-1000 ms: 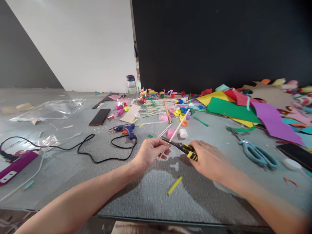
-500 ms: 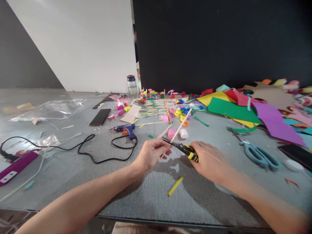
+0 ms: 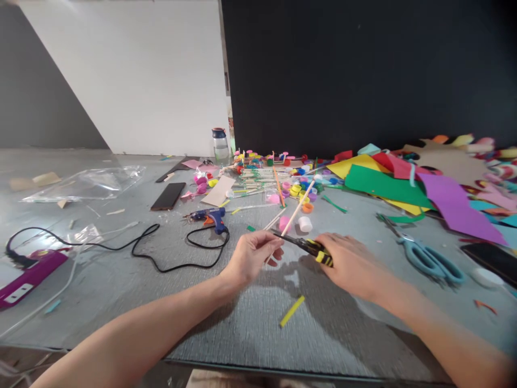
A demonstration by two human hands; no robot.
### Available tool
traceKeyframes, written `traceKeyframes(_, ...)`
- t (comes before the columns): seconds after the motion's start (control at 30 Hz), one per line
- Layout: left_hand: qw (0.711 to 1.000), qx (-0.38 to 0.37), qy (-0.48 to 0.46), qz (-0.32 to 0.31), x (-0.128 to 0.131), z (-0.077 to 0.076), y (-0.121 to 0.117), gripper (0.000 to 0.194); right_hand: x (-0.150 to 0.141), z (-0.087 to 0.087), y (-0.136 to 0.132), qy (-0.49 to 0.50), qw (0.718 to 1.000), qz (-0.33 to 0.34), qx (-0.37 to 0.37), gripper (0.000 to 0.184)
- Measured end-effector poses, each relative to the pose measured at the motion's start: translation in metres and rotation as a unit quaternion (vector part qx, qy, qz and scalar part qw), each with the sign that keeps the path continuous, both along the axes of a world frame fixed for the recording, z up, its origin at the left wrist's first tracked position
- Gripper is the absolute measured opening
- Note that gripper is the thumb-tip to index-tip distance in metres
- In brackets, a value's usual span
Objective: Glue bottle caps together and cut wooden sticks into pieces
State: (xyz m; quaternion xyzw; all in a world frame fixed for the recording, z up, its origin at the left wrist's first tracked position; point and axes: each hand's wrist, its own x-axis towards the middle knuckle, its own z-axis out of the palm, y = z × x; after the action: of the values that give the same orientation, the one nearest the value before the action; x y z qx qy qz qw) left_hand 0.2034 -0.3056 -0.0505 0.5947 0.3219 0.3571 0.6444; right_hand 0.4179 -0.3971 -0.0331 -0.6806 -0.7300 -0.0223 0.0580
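Between the fingertips of my left hand [image 3: 256,252] a thin pale wooden stick [image 3: 299,207] is pinched, slanting up and away to the right. My right hand [image 3: 350,264] is wrapped round the black-and-yellow handles of a pair of scissors [image 3: 304,246]. Their dark blades lie across the stick, close beside my left fingertips; whether they bite into it I cannot tell. Past the stick sit a pink cap [image 3: 285,223] and a white cap [image 3: 306,224]. A short yellow strip [image 3: 292,311] lies on the table nearer to me.
A blue glue gun [image 3: 212,216] with a black cord lies to the left, behind it a dark phone [image 3: 168,196]. Blue-handled scissors [image 3: 430,258] and coloured sheets [image 3: 388,183] occupy the right. Several caps and sticks crowd the back, near a bottle [image 3: 220,146]. A purple power strip [image 3: 32,277] is far left.
The view has shifted slightly. My hands keep nearly the same pose, with the scissors still across the stick and the stick still held; nothing was let go.
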Motion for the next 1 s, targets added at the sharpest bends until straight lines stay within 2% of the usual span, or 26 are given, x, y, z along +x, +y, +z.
traceKeyframes(0.13,0.998,0.033,-0.04,0.027,-0.005,0.008,-0.001,0.023,0.042,-0.002,-0.004,-0.016,1.0,0.002,-0.007,0.026)
traceKeyframes(0.27,0.996,0.069,-0.062,0.01,-0.01,0.017,-0.006,0.021,0.073,-0.01,-0.004,-0.063,0.998,-0.006,-0.017,0.032)
traceKeyframes(0.43,0.992,0.1,-0.076,-0.018,-0.016,0.026,-0.018,0.018,0.071,-0.016,-0.004,-0.059,0.996,-0.006,-0.066,0.043)
traceKeyframes(0.6,0.969,0.239,-0.066,-0.023,-0.021,0.031,-0.026,0.014,0.07,-0.019,-0.002,-0.068,0.996,0.006,-0.063,0.056)
traceKeyframes(0.67,0.954,0.297,-0.046,-0.009,-0.021,0.032,-0.028,0.011,0.068,-0.016,-0.003,-0.063,0.997,0.033,-0.029,0.053)
traceKeyframes(0.8,0.928,0.373,0.001,0.017,-0.02,0.03,-0.025,0.008,0.039,0.005,-0.016,-0.002,0.985,0.153,0.08,0.02)
traceKeyframes(0.83,0.919,0.394,0.019,0.021,-0.019,0.028,-0.024,0.008,0.028,0.012,-0.021,0.019,0.971,0.205,0.121,0.016)
traceKeyframes(0.9,0.896,0.441,0.058,0.017,-0.017,0.025,-0.02,0.009,0.003,0.024,-0.029,0.0,0.924,0.292,0.248,0.011)
traceKeyframes(0.97,0.869,0.485,0.095,0.001,-0.015,0.02,-0.018,0.01,-0.018,0.031,-0.031,-0.034,0.885,0.309,0.348,0.017)
traceKeyframes(1.0,0.856,0.505,0.109,-0.008,-0.014,0.018,-0.017,0.01,-0.024,0.033,-0.029,-0.049,0.88,0.297,0.368,0.019)
